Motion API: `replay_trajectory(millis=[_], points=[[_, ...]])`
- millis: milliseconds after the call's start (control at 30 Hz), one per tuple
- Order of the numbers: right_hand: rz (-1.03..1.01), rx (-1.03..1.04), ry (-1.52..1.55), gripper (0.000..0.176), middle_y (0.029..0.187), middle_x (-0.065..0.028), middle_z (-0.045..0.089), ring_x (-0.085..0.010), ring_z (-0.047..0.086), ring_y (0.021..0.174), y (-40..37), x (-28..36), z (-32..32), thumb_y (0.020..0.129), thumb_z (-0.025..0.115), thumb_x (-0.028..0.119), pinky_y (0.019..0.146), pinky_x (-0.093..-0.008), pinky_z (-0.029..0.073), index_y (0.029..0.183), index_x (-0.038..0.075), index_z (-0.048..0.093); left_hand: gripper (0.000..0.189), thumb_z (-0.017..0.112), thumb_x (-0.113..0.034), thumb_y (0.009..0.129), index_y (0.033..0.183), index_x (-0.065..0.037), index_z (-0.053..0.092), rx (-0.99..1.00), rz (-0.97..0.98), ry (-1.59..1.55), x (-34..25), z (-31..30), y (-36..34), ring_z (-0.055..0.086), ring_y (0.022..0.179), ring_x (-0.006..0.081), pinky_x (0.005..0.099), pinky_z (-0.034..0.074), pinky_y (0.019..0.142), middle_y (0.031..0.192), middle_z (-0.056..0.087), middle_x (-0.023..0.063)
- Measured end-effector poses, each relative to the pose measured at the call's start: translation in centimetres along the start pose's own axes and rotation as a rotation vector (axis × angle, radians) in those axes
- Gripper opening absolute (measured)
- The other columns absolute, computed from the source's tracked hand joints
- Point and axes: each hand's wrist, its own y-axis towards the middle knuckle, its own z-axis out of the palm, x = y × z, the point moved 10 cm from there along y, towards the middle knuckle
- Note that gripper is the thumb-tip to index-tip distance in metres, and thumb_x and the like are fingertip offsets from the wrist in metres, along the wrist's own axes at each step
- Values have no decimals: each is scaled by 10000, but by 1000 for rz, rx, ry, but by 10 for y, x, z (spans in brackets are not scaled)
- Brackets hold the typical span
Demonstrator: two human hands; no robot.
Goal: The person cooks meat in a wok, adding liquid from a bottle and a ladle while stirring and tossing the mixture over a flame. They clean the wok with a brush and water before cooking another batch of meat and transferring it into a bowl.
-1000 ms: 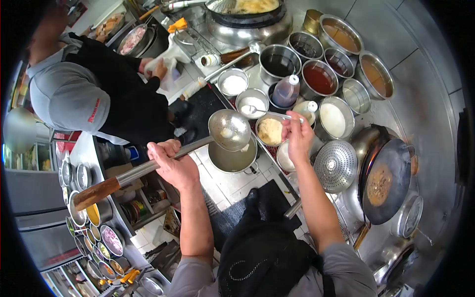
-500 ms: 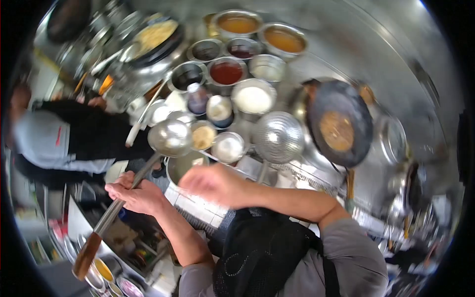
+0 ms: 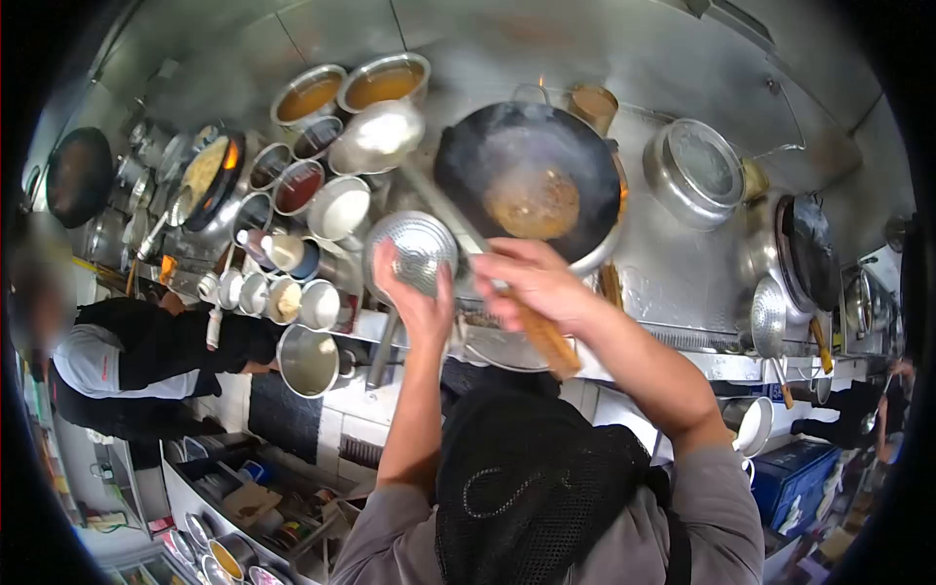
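My right hand [image 3: 536, 288] is closed around the shaft of a ladle [image 3: 448, 210], near its wooden grip. The ladle's round metal bowl reaches up and left, over the sauce pots. My left hand [image 3: 414, 297] is open, its fingers and thumb spread, overlapping a perforated strainer [image 3: 429, 239] in this view. Just beyond my right hand, a black wok [image 3: 468, 146] sits on the stove with steam rising. Brown food [image 3: 531, 205] lies in the bottom of the wok.
Left of the wok stand pots of orange liquid [image 3: 385, 83], red sauce [image 3: 297, 185] and a white ingredient [image 3: 341, 207]. A lidded metal pot [image 3: 697, 171] stands to the right. At the far left a co-worker's dark sleeve [image 3: 136, 327] shows near another pan [image 3: 210, 180].
The ladle has passed from my left hand to my right, and its bowl has swung up. My left hand has let go and opened. The view has turned toward the wok, which now steams.
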Motion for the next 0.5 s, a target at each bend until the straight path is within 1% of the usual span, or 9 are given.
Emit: replay_trajectory(millis=[33, 167, 233, 267, 300, 333, 367, 433, 500], points=[[-3, -96, -90, 178, 750, -18, 531, -87, 522, 521, -14, -9, -48, 988, 595, 221, 419, -272, 461, 947, 56, 543, 726, 739, -70, 799, 1392, 46, 336, 85, -25, 15, 0, 18, -35, 333, 1363, 439, 526, 243, 1141, 1421, 392, 268], [27, -402, -471, 351, 671, -22, 523, -86, 516, 464, -53, -43, -199, 990, 569, 209, 395, -275, 459, 1280, 12, 540, 549, 690, -41, 837, 1323, 16, 439, 391, -249, -17, 7, 49, -134, 410, 1306, 397, 469, 293, 1117, 1361, 458, 238], [58, -521, -784, 432, 723, -139, 619, -226, 627, 536, -69, -30, -239, 960, 585, 165, 469, -377, 521, 1349, -2, 500, 500, 685, -34, 837, 1285, 7, 468, 407, -296, -9, 4, 46, -156, 430, 1286, 390, 462, 308, 1107, 1336, 481, 227], [70, -512, -788, 432, 723, -139, 619, -226, 627, 536, -69, -40, -264, 960, 585, 165, 469, -377, 521, 1349, -2, 500, 451, 680, -26, 836, 1247, -2, 497, 415, -323, -9, 4, 47, -162, 450, 1266, 382, 456, 324, 1097, 1311, 505, 217], [-193, -576, -1084, 447, 774, -205, 639, -314, 652, 617, -68, -31, -284, 942, 589, 146, 540, -430, 535, 1347, -17, 496, 451, 680, -26, 836, 1247, -2, 497, 415, -337, -3, 5, 48, -165, 450, 1266, 382, 456, 324, 1097, 1311, 505, 217], [-469, -625, -1366, 463, 825, -271, 659, -403, 676, 698, -75, -21, -280, 923, 593, 127, 612, -483, 548, 1346, -32, 493, 442, 677, -31, 843, 1245, 5, 499, 441, -347, 14, 5, 49, -167, 456, 1254, 386, 463, 332, 1089, 1311, 503, 222], [-459, -612, -1364, 463, 825, -271, 659, -403, 676, 698, -77, -26, -283, 923, 593, 127, 612, -483, 548, 1346, -32, 493, 433, 674, -35, 849, 1243, 12, 501, 467, -355, 32, 3, 49, -169, 462, 1241, 390, 470, 341, 1081, 1311, 502, 227], [-252, -673, -1405, 473, 849, -309, 653, -475, 654, 816, -76, -44, -294, 907, 600, 122, 707, -541, 525, 1337, -45, 500, 405, 671, -39, 855, 1227, 9, 517, 466, -374, 37, 1, 49, -166, 466, 1238, 384, 461, 350, 1077, 1293, 518, 218], [-266, -622, -1323, 470, 861, -311, 653, -480, 653, 778, -80, -46, -276, 912, 597, 127, 695, -520, 533, 1338, -45, 502, 381, 661, -40, 864, 1219, 3, 530, 480, -399, 72, -2, 47, -160, 470, 1235, 378, 456, 353, 1076, 1275, 532, 211]])
